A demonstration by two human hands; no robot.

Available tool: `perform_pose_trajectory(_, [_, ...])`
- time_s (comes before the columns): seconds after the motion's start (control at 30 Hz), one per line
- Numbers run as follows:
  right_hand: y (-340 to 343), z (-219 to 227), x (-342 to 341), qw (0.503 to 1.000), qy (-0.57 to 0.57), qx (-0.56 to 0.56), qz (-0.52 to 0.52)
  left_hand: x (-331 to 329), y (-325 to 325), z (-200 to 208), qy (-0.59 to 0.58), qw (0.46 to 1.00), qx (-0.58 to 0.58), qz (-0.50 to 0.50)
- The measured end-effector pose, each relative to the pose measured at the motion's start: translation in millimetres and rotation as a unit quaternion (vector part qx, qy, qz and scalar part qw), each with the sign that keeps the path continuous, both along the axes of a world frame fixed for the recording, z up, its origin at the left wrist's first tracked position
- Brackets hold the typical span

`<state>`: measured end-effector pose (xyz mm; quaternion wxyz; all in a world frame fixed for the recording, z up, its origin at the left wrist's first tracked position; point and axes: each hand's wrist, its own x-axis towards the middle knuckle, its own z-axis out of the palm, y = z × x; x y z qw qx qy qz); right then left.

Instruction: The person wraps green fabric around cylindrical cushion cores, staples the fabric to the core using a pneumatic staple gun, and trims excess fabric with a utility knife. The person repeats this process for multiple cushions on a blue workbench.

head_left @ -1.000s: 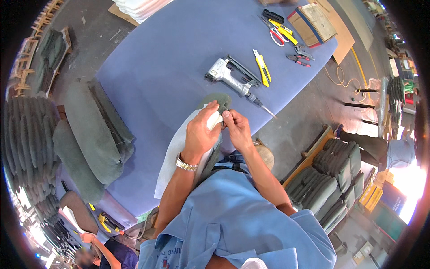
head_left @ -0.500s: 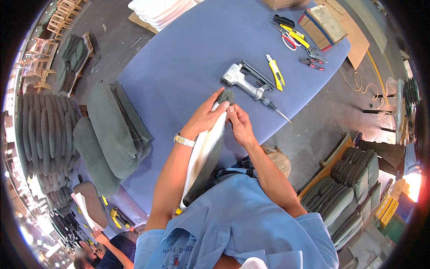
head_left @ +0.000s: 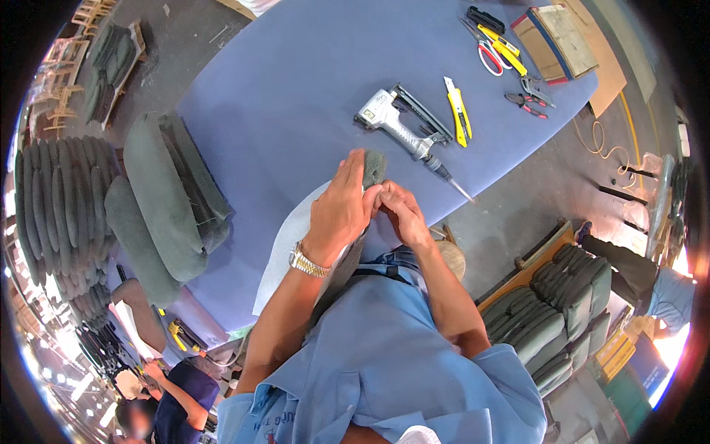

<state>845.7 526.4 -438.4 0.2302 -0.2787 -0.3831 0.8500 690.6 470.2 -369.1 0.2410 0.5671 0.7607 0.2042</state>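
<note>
- The left hand (head_left: 340, 203) is clamped on a padded piece (head_left: 375, 164) of dark green cloth; its fingers lie long and close together over the left side of it, and the thumb points across to the right.
- The right hand (head_left: 401, 212) is curled, with thumb and fingertips pinched together on the right edge of this piece, just below its rounded upper end.
- The padded piece is between the two hands: its green end comes out above the left thumb, at the right of the left fingers, and the rest runs down under the left hand and wrist towards the shirt (head_left: 392, 311).
- A white sheet (head_left: 290, 240), on the piece's left side, shows at the left of the left hand and forearm.
- What the hidden fingertips do below the piece, I cannot tell.
- Beyond the hands, on the blue table (head_left: 281, 96), lies a silver staple gun (head_left: 399, 129), near the hands but not touching them.
- A yellow cutter (head_left: 458, 115) lies just beside the gun, on its right.
- Well apart to the left, thick green cushions (head_left: 159, 200) lie on the table.
</note>
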Motion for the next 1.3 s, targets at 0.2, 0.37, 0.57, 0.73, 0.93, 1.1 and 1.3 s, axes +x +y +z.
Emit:
perform_pose_trajectory(0.2, [70, 4, 3, 0.927, -0.290, 0.236, -0.034, 8, 2, 4, 0.047, 0.998, -0.020, 0.035])
perform_pose_trajectory(0.37, [116, -36, -25, 0.724, -0.454, 0.519, 0.014, 11, 6, 7, 0.041, 0.998, -0.002, 0.046])
perform_pose_trajectory(0.57, [134, -61, -36, 0.722, -0.446, 0.526, 0.057, 16, 8, 9, 0.069, 0.996, 0.025, 0.043])
perform_pose_trajectory(0.73, [139, 4, -20, 0.800, -0.422, 0.425, 0.025, 14, 5, 8, 0.060, 0.996, 0.034, 0.058])
perform_pose_trajectory(0.93, [92, 97, 31, 0.905, -0.360, 0.222, 0.042, 11, 2, 3, 0.044, 0.996, 0.030, 0.073])
perform_pose_trajectory(1.1, [57, 105, 49, 0.889, -0.265, 0.368, 0.066, 9, 0, 0, 0.024, 0.997, 0.027, 0.072])
perform_pose_trajectory(1.3, [36, 106, 47, 0.893, -0.287, 0.340, 0.063, 10, -5, 6, -0.006, 0.997, -0.007, 0.075])
